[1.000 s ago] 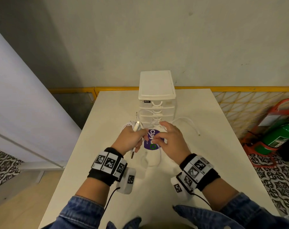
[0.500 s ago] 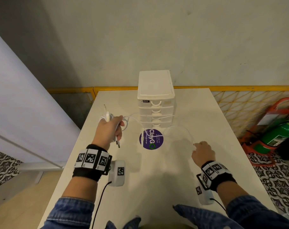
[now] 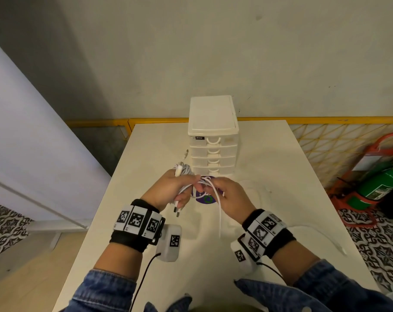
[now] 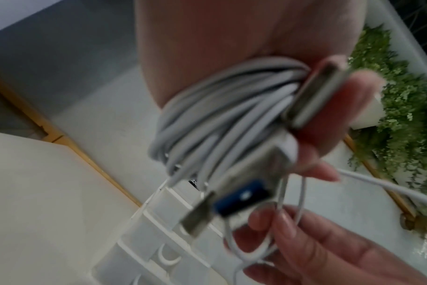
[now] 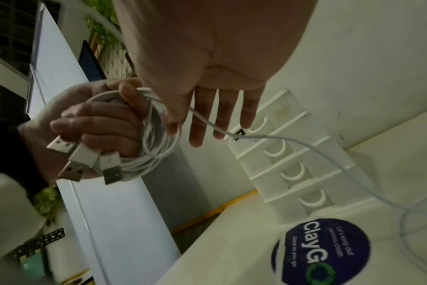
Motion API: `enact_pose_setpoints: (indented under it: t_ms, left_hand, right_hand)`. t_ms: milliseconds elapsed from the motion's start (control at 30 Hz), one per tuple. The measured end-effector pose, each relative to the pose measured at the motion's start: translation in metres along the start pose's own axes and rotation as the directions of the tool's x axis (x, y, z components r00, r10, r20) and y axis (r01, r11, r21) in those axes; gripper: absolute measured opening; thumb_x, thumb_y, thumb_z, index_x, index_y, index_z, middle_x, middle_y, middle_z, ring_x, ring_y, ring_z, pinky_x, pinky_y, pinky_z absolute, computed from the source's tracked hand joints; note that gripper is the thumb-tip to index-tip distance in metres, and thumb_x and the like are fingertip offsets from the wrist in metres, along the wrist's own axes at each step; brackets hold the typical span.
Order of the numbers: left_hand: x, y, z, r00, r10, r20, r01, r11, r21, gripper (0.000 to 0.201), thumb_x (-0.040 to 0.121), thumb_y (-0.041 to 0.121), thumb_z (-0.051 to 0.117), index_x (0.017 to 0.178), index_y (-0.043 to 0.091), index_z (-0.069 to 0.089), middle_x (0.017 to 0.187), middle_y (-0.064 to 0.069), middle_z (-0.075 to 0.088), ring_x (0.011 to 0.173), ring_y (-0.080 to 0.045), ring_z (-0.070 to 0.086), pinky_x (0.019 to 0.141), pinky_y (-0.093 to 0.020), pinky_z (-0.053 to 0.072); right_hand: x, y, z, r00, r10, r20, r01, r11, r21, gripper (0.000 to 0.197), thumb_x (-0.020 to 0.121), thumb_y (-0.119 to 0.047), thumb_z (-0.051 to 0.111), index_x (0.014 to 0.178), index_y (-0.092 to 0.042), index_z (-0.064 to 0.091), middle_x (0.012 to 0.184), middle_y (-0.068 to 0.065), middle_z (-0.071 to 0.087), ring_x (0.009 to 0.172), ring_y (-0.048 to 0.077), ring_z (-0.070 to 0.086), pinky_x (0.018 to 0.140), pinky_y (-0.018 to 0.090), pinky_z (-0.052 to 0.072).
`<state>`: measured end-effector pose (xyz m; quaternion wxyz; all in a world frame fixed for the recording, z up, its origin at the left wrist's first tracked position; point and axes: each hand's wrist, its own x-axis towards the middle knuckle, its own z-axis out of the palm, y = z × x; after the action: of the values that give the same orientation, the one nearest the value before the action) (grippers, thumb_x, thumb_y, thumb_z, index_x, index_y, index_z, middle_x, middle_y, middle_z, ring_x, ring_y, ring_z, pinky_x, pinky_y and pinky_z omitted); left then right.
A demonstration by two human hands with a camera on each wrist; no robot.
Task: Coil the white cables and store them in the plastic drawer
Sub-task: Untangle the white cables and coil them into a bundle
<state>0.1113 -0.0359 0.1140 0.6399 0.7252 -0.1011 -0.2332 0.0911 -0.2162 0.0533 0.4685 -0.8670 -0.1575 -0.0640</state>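
Observation:
My left hand grips a bundle of coiled white cables wound round its fingers. Several USB plugs stick out below the fist. My right hand meets it just above the purple sticker and pinches a loose white strand between thumb and forefinger, the other fingers straight. That strand hangs down and trails over the table to the right. The white plastic drawer unit stands behind the hands, all its drawers closed.
The white table ends close on both sides. A yellow mesh fence and a green fire extinguisher on a red stand are at the right. A pale panel leans at the left.
The hands were spread wide apart half a second ago, stretching the strand. They have now come together over the sticker, the right hand bringing the strand to the coil.

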Motion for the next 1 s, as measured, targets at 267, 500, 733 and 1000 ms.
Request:
enact_pose_setpoints:
  t_ms: [267,500,733,1000]
  left_hand:
    - [0.001,-0.001,-0.015,0.959,0.023,-0.282,-0.024,1.0,-0.001,0.032,0.091,0.013,0.052,0.063,0.002,0.06,0.038,-0.006,0.036,0.03,-0.021,0.034,0.042,-0.024,0.033]
    - [0.001,0.002,-0.005,0.987,0.043,-0.152,-0.017,0.986,0.169,0.023,0.087,0.017,0.059,0.07,0.006,0.069,0.043,-0.011,0.04,0.034,-0.024,0.035,0.042,-0.024,0.033]
    - [-0.003,0.002,-0.006,0.997,0.023,-0.077,-0.006,0.977,0.214,0.027,0.082,0.015,0.064,0.076,-0.011,0.062,0.044,-0.013,0.045,0.031,-0.024,0.036,0.04,-0.022,0.033]
    - [-0.004,0.003,-0.014,0.952,0.117,-0.282,-0.121,0.993,0.004,0.02,0.086,0.011,0.057,0.077,-0.005,0.064,0.044,-0.009,0.039,0.032,-0.021,0.034,0.039,-0.024,0.032]
  right_hand:
    - [-0.016,0.029,-0.012,0.971,0.237,0.034,-0.237,0.971,-0.012,0.019,0.09,-0.028,0.056,0.095,-0.021,0.073,0.096,0.001,0.074,0.093,0.016,0.066,0.088,0.034,0.049]
    - [0.0,-0.014,-0.023,0.992,0.121,-0.022,-0.11,0.952,0.285,0.03,0.085,-0.046,0.053,0.091,-0.022,0.07,0.093,-0.002,0.072,0.09,0.011,0.065,0.083,0.025,0.049]
    - [0.006,-0.002,-0.024,0.977,0.151,-0.151,-0.138,0.986,0.096,0.013,0.091,-0.02,0.055,0.094,-0.02,0.068,0.058,-0.008,0.058,0.053,0.001,0.054,0.065,0.025,0.048]
    - [-0.024,0.08,-0.032,0.898,0.43,-0.094,-0.43,0.812,-0.396,0.016,0.092,-0.028,0.051,0.091,-0.026,0.067,0.091,0.002,0.069,0.09,0.025,0.062,0.082,0.035,0.043]
